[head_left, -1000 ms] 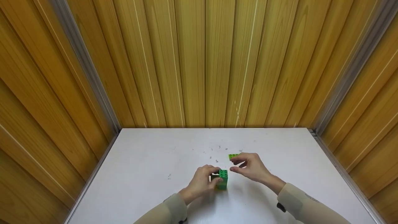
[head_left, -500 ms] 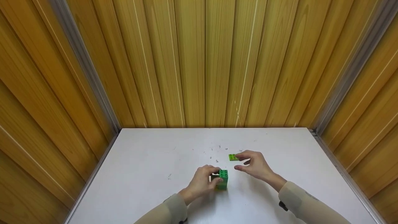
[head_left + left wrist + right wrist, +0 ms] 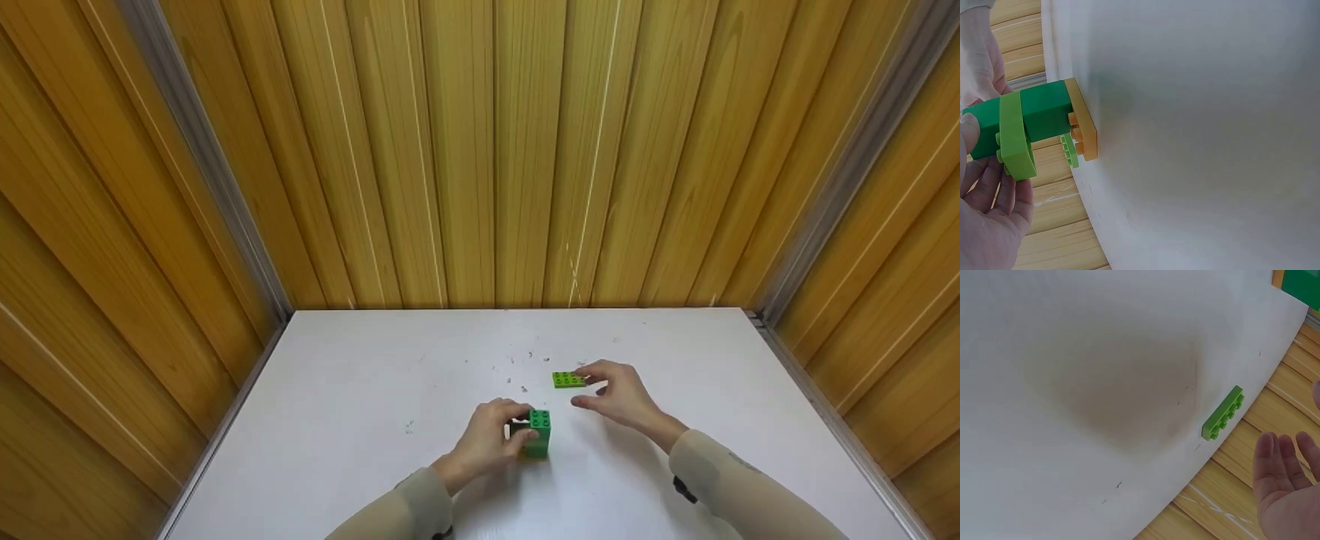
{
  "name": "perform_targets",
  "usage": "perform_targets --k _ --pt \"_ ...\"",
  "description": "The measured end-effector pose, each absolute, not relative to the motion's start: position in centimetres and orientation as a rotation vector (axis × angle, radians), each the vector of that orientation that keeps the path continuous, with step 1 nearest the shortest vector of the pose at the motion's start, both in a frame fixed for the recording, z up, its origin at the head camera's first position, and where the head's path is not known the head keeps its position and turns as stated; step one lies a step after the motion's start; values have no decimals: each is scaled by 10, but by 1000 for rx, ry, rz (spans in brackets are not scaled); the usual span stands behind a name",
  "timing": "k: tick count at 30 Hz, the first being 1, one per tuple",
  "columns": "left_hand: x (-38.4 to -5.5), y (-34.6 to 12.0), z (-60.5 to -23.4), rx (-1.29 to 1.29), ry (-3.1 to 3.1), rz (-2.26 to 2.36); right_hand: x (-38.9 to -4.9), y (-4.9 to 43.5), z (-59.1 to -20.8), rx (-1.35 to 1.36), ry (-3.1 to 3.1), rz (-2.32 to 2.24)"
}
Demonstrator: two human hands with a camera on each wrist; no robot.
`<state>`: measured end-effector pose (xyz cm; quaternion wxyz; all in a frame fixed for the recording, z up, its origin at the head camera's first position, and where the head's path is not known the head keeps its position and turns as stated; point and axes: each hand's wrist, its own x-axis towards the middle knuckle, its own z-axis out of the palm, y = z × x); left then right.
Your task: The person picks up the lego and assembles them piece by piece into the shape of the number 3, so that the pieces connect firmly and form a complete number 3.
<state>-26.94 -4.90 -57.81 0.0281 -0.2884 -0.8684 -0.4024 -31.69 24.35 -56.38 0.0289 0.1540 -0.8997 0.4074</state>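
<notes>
In the head view my left hand holds an upright stack of toy building bricks between thumb and fingers. The left wrist view shows its parts: an orange plate at the base, a dark green brick, a light green brick jutting out to one side, and another dark green brick on top. My right hand hovers over the table with thumb and fingers apart and nothing between them. Close by its fingertips lies a flat lime green brick, studs up, its right end partly covered in the head view.
The white table carries small dark marks beyond the stack. Wood-patterned panels stand along its back and both sides, with grey metal posts at the corners.
My right hand has shifted slightly right and back from the flat lime green brick, uncovering more of it. My left hand and the stack have stayed in place.
</notes>
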Motion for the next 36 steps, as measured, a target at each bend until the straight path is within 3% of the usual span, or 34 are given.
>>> perform_targets --k 36 --pt "-267 -48 -575 -864 -2733 -1268 -350 243 -585 176 -3049 1083"
